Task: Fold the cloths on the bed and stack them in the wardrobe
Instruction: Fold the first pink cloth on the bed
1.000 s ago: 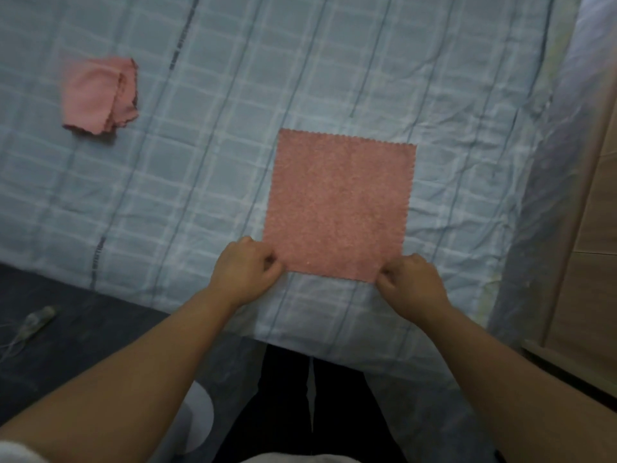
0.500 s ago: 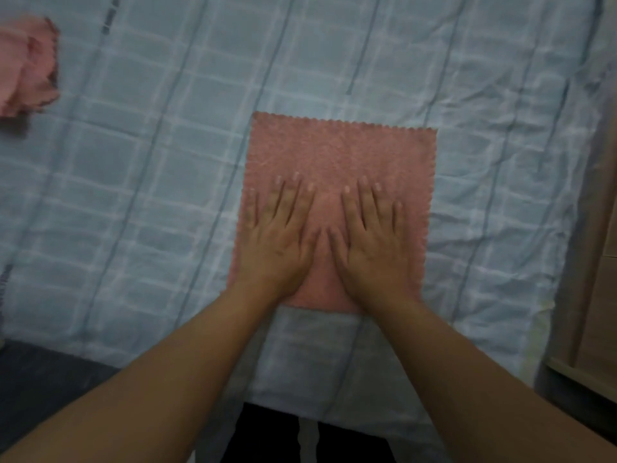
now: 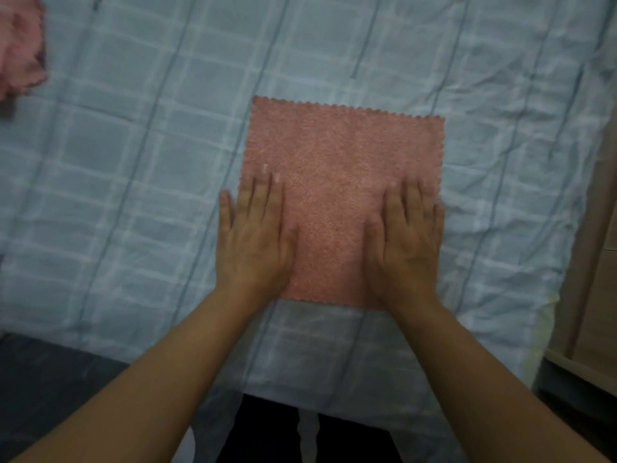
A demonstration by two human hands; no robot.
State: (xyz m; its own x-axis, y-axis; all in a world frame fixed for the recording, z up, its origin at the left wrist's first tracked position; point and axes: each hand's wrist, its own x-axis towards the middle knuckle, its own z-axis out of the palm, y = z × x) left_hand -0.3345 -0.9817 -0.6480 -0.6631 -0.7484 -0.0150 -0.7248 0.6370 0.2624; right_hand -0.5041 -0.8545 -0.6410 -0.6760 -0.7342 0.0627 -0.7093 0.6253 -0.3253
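Observation:
A square pink cloth [image 3: 337, 168] with zigzag edges lies spread flat on the checked light-blue bed sheet [image 3: 133, 182]. My left hand [image 3: 255, 238] presses flat on the cloth's left edge, its fingers straight and its outer fingers over the sheet. Flat on the right edge lies my right hand [image 3: 405, 242], fingers straight too. A second pink cloth [image 3: 20, 51] lies crumpled at the far left of the bed, partly cut off by the frame.
The bed's near edge runs across the lower part of the view, with dark floor [image 3: 43, 379] below it at the left. A wooden wardrobe [image 3: 597, 262] stands along the right edge, beside the bed.
A second ago both hands pinched the cloth's near corners. Then they pressed side by side on its middle. Now they have slid apart to its left and right edges.

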